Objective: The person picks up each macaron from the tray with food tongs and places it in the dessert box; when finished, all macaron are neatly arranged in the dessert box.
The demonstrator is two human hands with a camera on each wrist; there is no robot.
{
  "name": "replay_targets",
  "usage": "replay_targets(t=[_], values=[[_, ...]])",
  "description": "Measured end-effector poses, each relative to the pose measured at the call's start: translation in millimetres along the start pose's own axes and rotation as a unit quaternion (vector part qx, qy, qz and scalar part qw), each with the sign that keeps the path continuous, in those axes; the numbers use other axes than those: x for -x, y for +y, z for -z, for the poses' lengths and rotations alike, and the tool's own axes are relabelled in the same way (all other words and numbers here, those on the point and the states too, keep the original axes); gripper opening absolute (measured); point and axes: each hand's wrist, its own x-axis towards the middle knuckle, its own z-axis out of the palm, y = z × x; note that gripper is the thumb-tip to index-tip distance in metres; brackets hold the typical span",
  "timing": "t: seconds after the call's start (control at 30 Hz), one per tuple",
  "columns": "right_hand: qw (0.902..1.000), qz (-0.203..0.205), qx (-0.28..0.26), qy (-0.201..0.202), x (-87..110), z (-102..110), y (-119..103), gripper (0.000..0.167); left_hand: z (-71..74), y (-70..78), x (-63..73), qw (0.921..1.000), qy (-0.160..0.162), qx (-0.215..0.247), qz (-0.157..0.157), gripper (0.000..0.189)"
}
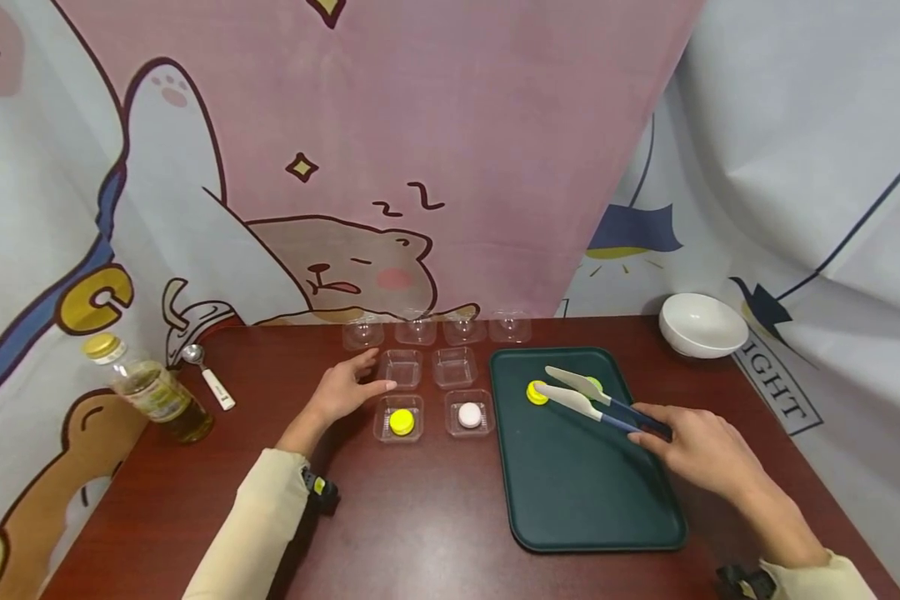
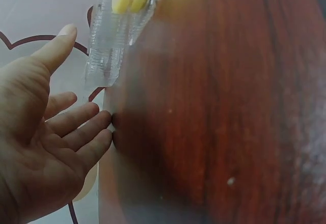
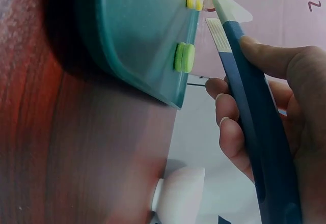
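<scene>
My right hand (image 1: 708, 450) grips tongs (image 3: 254, 112) with dark blue handles and pale, flat tips, which stand apart above the dark green tray (image 1: 570, 492). Near these tips a yellow macaron (image 1: 536, 394) lies on the tray, and a green macaron (image 3: 184, 57) is partly hidden behind the tongs in the head view. Left of the tray, my left hand (image 1: 341, 390) holds nothing, its fingers spread beside an empty clear plastic box (image 1: 401, 379). Two nearer clear boxes contain a yellow macaron (image 1: 401, 422) and a whitish macaron (image 1: 469, 415).
Another empty clear box (image 1: 454, 379) sits beside the first. Several clear lids (image 1: 417, 333) line the table's back edge. At left are an oil bottle (image 1: 157, 396) and a scoop (image 1: 217, 389) with a white handle. A white bowl (image 1: 703, 333) stands back right.
</scene>
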Motion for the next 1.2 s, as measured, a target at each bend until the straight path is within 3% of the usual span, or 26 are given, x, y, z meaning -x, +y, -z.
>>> replay_targets(t=[0.4,1.2], values=[[0.9999,0.002,0.011,-0.003,0.7,-4,-1,0.047,-2.5,1.4,-7.1,0.9996,-0.020,-0.019,0.009,0.093],[0.9998,0.012,0.010,-0.011,0.2,-15,-4,0.046,-1.5,3.9,-11.7,0.9989,-0.026,-0.024,0.032,0.089]])
